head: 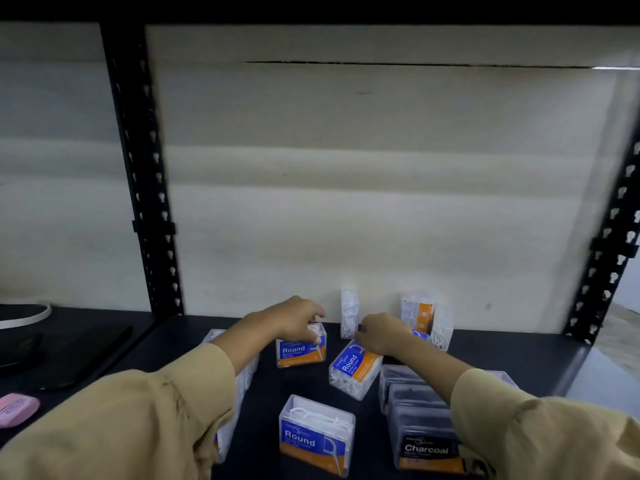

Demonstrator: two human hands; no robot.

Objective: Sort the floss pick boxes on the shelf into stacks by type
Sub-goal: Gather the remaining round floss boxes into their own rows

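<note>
Early stage: behind the Charcoal box (426,445), fingers of the left hand (297,318) clasp the upright Round box (300,353), those of the right hand (385,333) the tilted Round box (352,368); apparently nothing Round stacked.

The clear Round boxes (316,434) carry blue-and-orange labels with white lettering, the Charcoal box (427,441) is black with an orange band, the shelf (270,386) and its keyhole-punched uprights (145,188) are black, the sleeves (138,417) tan, and the case at left (17,408) pink.

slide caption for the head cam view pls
Sorting floss picks: left hand grips an upright Round box, right hand rests on a tilted Round box, Charcoal box in front.
</note>
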